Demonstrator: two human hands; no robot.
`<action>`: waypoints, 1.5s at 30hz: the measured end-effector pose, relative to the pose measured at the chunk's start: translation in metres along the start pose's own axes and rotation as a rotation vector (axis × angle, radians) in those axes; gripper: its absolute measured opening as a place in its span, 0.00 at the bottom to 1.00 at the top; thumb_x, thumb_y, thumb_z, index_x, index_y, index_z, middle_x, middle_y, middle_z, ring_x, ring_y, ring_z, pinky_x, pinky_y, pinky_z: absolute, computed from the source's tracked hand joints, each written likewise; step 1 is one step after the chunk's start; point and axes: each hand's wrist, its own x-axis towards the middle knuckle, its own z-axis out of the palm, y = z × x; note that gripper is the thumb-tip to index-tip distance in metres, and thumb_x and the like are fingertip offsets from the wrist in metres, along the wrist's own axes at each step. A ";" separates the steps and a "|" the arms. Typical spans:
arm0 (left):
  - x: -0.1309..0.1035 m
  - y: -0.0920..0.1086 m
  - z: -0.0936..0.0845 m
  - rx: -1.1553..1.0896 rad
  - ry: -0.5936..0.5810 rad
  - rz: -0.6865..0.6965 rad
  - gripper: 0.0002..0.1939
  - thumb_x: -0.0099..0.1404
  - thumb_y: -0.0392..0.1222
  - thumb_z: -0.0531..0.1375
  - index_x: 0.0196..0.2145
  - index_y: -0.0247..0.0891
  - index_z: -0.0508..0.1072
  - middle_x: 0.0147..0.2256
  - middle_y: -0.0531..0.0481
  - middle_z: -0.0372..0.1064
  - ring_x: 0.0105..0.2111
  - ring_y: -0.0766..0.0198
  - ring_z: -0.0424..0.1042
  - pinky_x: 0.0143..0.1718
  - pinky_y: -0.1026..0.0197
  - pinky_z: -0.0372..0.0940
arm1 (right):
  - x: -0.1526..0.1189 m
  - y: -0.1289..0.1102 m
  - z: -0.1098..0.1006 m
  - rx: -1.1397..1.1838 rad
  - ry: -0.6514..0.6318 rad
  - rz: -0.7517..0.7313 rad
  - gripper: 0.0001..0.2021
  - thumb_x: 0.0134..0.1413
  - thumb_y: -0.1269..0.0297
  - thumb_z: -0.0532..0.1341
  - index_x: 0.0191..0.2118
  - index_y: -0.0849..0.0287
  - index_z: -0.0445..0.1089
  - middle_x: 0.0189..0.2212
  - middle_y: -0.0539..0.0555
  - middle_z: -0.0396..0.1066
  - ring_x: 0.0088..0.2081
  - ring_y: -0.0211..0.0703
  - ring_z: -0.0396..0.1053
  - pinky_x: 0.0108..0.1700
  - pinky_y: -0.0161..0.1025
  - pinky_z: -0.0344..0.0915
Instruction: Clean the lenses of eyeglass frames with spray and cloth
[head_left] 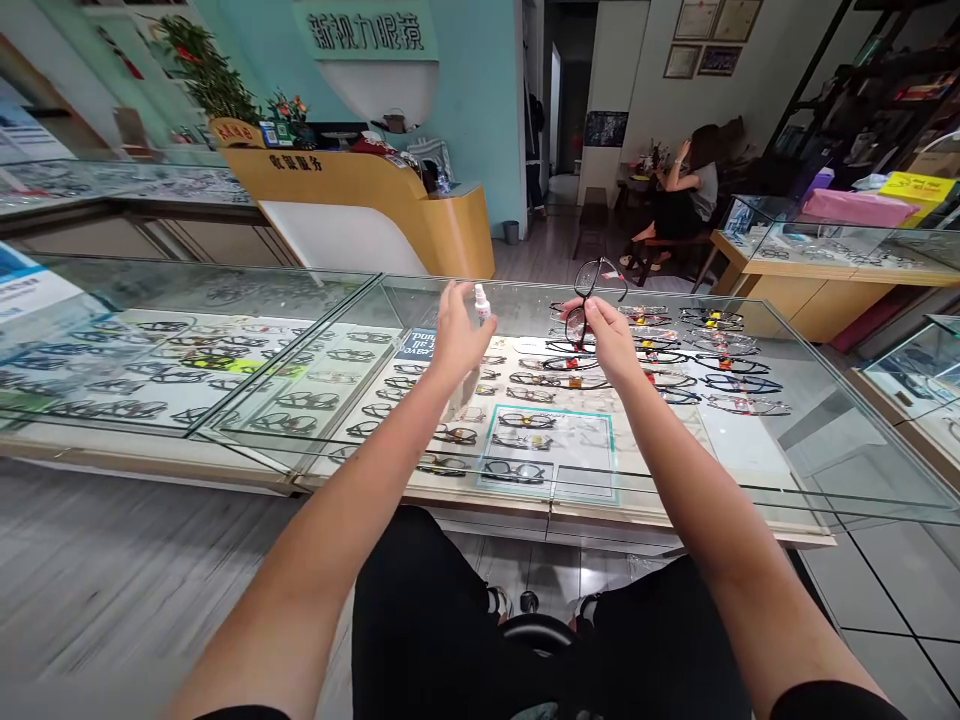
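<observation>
Pale turquoise wall at twelve o'clock, with a curved, honey-coloured wooden counter at ten to eleven o'clock and a seated person in the distance at two o'clock. Across the centre stands a long, glass-topped display case with rows of spectacles inside; a teal-bordered rectangular panel lies at four to five o'clock. Left hand, just short of twelve o'clock: partly open, fingers and thumb curved around a small white plastic bottle; whether it grips the bottle cannot be told. Right hand, at three o'clock: closed to a pinch on black-rimmed spectacles with clear lenses, held on end above the display case at two o'clock.
</observation>
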 end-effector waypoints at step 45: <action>-0.064 0.045 -0.125 -0.215 -0.542 -0.191 0.28 0.60 0.70 0.69 0.36 0.41 0.72 0.32 0.52 0.70 0.30 0.61 0.67 0.31 0.60 0.59 | -0.006 0.004 0.008 -0.019 -0.069 0.014 0.32 0.66 0.26 0.61 0.44 0.52 0.84 0.42 0.55 0.83 0.37 0.44 0.70 0.37 0.40 0.63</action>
